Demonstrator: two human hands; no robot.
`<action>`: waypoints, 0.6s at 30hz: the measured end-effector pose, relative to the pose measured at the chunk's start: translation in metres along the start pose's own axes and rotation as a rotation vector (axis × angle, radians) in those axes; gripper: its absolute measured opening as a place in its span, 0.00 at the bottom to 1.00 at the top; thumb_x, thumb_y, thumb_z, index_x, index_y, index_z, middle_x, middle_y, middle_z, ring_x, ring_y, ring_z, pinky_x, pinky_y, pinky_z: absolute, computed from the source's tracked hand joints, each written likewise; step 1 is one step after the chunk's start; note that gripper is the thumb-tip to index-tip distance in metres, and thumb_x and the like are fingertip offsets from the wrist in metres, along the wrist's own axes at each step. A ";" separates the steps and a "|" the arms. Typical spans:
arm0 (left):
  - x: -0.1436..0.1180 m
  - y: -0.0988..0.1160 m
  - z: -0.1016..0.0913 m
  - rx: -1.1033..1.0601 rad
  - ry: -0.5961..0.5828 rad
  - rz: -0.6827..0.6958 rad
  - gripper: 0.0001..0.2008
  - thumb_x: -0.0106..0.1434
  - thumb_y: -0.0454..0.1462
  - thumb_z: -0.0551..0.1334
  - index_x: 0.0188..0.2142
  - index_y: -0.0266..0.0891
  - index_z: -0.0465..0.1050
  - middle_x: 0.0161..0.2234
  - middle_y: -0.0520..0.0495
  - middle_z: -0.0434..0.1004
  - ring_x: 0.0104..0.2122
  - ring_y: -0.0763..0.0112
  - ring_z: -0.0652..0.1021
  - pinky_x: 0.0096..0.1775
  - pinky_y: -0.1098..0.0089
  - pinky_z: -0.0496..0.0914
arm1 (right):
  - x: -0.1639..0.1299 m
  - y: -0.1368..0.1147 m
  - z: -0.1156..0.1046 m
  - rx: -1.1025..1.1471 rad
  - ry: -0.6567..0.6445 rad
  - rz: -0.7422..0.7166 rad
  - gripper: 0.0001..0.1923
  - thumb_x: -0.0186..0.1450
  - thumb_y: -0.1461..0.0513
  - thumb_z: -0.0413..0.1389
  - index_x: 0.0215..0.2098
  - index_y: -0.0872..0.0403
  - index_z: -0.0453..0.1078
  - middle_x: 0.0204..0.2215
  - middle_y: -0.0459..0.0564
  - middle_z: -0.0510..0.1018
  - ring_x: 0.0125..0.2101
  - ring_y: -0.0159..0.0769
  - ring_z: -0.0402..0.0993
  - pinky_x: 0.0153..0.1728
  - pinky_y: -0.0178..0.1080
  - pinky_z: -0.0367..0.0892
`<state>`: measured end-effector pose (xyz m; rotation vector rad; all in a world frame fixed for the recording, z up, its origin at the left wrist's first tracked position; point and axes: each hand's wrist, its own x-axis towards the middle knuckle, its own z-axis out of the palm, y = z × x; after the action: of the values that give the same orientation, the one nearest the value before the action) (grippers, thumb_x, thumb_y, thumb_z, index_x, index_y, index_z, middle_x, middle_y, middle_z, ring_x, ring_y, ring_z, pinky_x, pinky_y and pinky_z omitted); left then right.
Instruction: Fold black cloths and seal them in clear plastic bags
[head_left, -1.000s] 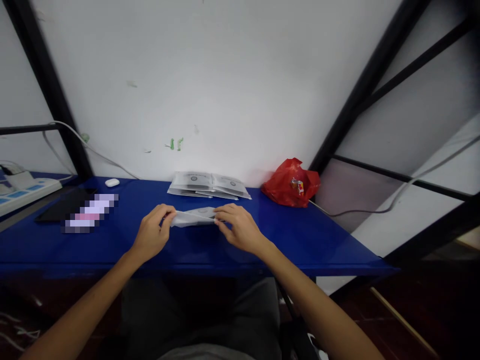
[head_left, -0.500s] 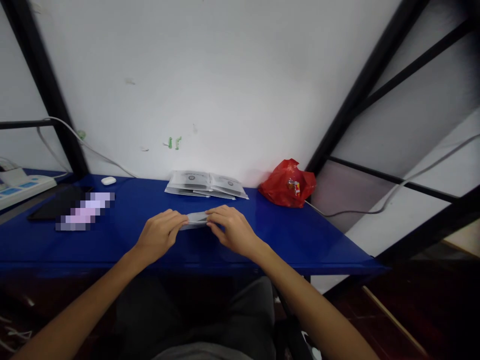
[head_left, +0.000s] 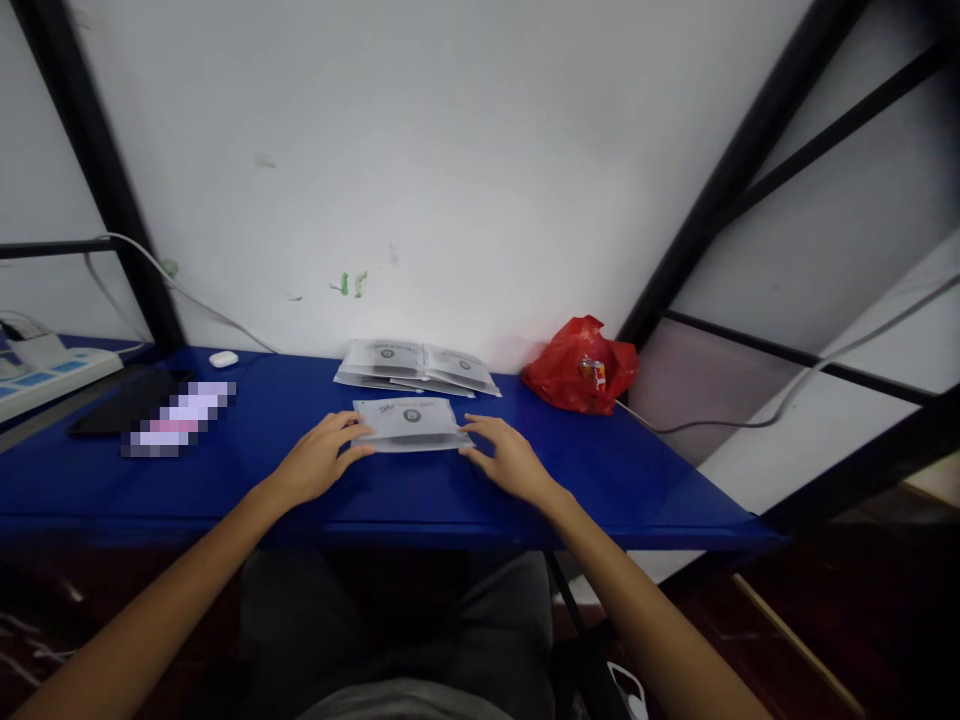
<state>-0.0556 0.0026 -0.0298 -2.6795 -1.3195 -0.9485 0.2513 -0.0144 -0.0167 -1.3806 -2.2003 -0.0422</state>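
A translucent white zip pouch (head_left: 416,425) with a dark round emblem and lettering lies on the blue desk, its long side towards me. At its left end is my left hand (head_left: 321,455), fingers spread, the tips overlapping the pouch's edge. My right hand (head_left: 510,458) is at the opposite end with thumb and fingers apart, the tips at the right edge. Whether the fingertips press on the pouch I cannot tell. Behind it, against the wall, similar pouches (head_left: 382,358) rest in two overlapping stacks.
A red plastic bag (head_left: 577,370) stands at the desk's back right. On the left are a white earphone case (head_left: 223,359), a phone with a blurred screen (head_left: 180,420), a dark tablet-like slab (head_left: 112,405) and a white power strip (head_left: 64,375). Black metal frame posts rise at both sides.
The pouch, held folded or tilted between both hands before, now lies flat with its printed face up. My hands have moved apart and their fingers have loosened.
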 end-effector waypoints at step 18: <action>-0.027 -0.026 0.016 0.123 -0.074 -0.299 0.24 0.65 0.46 0.47 0.50 0.36 0.70 0.54 0.38 0.69 0.55 0.54 0.66 0.55 0.53 0.61 | -0.028 0.028 0.025 0.034 -0.054 0.179 0.19 0.65 0.56 0.50 0.52 0.54 0.69 0.55 0.58 0.68 0.57 0.46 0.62 0.58 0.53 0.57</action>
<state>-0.0784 0.0047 -0.0634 -2.4935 -1.7673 -0.7617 0.2731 -0.0163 -0.0579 -1.5699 -2.1017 0.0985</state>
